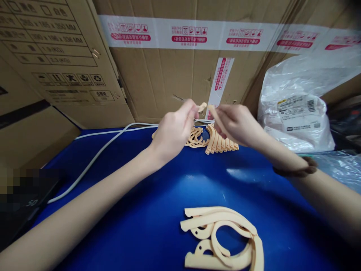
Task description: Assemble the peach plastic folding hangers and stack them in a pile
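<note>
My left hand (175,130) is closed in a pinch around a beige hook piece (202,107), whose tip sticks out past the fingers. My right hand (238,121) grips a flat beige hanger arm (216,116), its end close to the hook piece. Below and behind the hands lies a pile of beige hooks (195,137), partly covered by my left hand. Beside it is a fanned row of beige hanger arms (221,145). Nearer to me rests a group of folded beige hangers (225,237), with curved arms and a round hook.
Cardboard boxes (160,75) stand along the back of the blue surface (135,226). A white cable (104,146) runs along the left and back. At right sits a plastic-wrapped parcel (293,113). A black object (31,203) lies at the left edge.
</note>
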Available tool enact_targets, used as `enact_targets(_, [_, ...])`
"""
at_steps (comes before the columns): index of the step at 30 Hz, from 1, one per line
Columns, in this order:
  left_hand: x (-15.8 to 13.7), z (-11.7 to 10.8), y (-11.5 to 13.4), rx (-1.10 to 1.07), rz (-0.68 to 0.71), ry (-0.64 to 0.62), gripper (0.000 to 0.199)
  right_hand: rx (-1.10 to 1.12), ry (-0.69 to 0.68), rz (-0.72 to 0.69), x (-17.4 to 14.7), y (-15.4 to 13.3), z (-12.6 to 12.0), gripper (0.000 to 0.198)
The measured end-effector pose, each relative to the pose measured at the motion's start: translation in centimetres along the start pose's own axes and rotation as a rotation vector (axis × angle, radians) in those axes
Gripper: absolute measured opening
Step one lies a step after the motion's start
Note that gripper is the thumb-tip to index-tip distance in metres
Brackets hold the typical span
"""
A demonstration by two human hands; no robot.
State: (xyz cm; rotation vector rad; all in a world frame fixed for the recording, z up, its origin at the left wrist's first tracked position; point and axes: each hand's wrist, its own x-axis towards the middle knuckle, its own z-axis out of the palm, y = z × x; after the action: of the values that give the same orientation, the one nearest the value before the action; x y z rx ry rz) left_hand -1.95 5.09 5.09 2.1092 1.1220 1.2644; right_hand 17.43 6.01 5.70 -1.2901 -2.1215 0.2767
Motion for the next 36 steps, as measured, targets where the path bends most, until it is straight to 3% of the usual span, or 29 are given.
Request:
enact_targets(4, [1.5, -1.6, -1.6, 0.093, -0.16, -0.009, 0.027, 0.119, 0.121, 0.113, 1.1, 3.1, -1.4, 0.036])
enact_targets(8, [2.7, -2.8, -4.2, 0.24, -0.286, -0.106, 0.023, -0.056, 0.141, 0.111, 1.3, 3.0, -2.8, 0.024])
enact_targets(14, [2.1, -2.4, -7.9, 0.314, -0.288, -0.134, 0.017, -0.274, 0.009, -0.102, 0.7, 1.2, -3.6, 0.017])
enact_targets(19, [1.6, -2.4, -8.8, 0.457, -0.189, -0.097, 0.012, -0.455, -0.158, -0.314, 0.8, 1.7, -3.1, 0.01])
enact_targets(27, [1.7, -2.2, -7.2, 0.527, -0.004, -0.099, 0.014, -0.639, -0.339, -0.378, 0.6, 2.3, -0.8, 0.011])
enact_targets(30, [1.7, -2.2, -5.8, 0.399, 0.103, -0.146, 0.014, -0.646, -0.413, -0.358, 0.4, 2.0, -0.4, 0.022])
enact_targets(33, [1.7, -2.4, -3.6, 0.165, 0.121, -0.327, 0.016, -0.639, -0.456, -0.335, 0.3, 1.8, -0.2, 0.032])
enact_targets(36, [1.0, -2.8, -0.7, 0.042, 0.029, -0.664, 0.016, -0.642, -0.47, -0.331, 0.3, 2.1, 0.0, 0.032])
